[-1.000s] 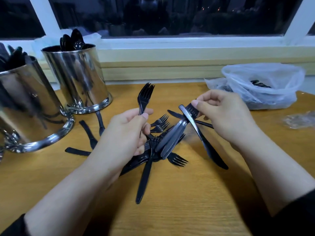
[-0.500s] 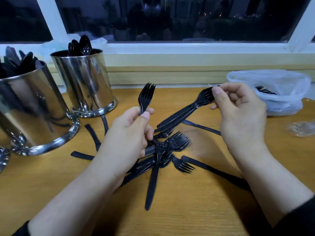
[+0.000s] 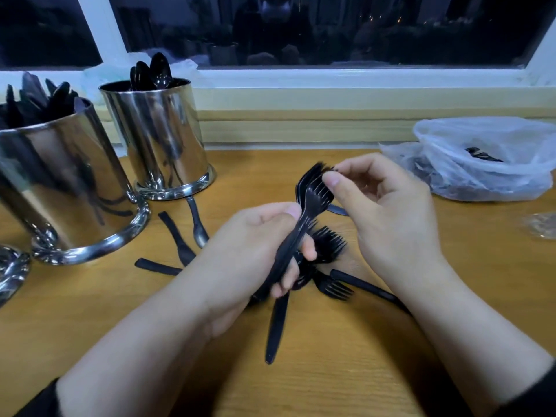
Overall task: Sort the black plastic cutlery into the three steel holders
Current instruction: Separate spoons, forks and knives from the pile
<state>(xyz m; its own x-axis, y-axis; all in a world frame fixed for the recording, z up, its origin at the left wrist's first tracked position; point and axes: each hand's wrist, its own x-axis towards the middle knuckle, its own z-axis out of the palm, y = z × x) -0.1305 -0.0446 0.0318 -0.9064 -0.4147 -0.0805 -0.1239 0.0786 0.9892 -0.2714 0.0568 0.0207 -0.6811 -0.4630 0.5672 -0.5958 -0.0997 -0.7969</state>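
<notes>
The left hand (image 3: 255, 251) grips the handles of a stack of black plastic forks (image 3: 310, 203), tines raised. The right hand (image 3: 388, 206) pinches the tines of that stack between thumb and fingers. Loose cutlery (image 3: 331, 266) lies on the wooden worktop (image 3: 331, 371) under both hands. Two steel holders stand at left: the spoon holder (image 3: 159, 139) near the window and a larger holder (image 3: 60, 182) with cutlery; a third holder's base (image 3: 9, 272) shows at the edge. A plastic bag (image 3: 487, 161) lies at right.

An indoor room at night: a wooden table (image 3: 361, 371) beneath a white-framed window (image 3: 301, 76) (dark outside, distant lights).
</notes>
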